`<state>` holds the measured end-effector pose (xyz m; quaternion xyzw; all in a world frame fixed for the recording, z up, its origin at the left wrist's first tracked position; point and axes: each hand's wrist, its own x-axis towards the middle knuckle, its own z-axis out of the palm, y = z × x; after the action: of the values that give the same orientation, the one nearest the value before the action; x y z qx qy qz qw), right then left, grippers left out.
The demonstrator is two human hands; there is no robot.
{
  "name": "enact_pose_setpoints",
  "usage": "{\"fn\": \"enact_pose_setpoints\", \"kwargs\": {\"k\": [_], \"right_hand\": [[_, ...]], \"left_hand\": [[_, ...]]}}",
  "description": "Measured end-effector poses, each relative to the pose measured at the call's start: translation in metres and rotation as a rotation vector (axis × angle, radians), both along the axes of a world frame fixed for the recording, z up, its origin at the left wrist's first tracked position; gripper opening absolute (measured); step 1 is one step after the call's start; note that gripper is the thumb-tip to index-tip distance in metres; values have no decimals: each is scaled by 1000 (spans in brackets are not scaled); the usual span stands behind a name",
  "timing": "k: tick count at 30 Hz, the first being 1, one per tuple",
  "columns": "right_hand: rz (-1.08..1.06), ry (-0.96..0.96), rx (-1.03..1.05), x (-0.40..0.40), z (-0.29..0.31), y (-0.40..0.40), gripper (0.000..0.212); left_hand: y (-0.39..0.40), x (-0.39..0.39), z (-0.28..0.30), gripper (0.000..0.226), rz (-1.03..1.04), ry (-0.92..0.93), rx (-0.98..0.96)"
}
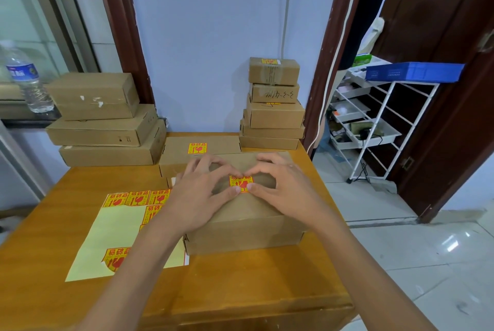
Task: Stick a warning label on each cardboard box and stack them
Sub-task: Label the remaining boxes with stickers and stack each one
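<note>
A brown cardboard box [248,234] sits on the wooden table [240,280] in front of me. A yellow and red warning label [242,183] lies on its top. My left hand [203,194] and my right hand [286,191] rest on the box top, thumbs and forefingers pressing the label's edges from both sides. Left of the box lies a pale yellow sticker sheet [117,226] with several labels on it, partly hidden by my left forearm. Behind the box lies a flat box [222,144] bearing a label [197,148].
A tall stack of boxes [272,114] stands at the table's back right against the wall. Another stack of three boxes [104,122] stands at the back left beside a water bottle [26,76]. A white rack [374,122] with a blue crate [414,71] stands on the right.
</note>
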<state>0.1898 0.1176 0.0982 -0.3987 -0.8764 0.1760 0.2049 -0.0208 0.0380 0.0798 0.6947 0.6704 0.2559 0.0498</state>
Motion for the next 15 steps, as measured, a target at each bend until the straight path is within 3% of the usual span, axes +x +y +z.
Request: {"fn": "enact_pose_setpoints", "kwargs": {"k": [10,15], "right_hand": [[5,29,17,-1,1,0,24],[7,26,8,-2,1,0,23]], "left_hand": [[-1,1,2,50,17,-22,6],[-4,3,4,30,26,-9,-4]]}}
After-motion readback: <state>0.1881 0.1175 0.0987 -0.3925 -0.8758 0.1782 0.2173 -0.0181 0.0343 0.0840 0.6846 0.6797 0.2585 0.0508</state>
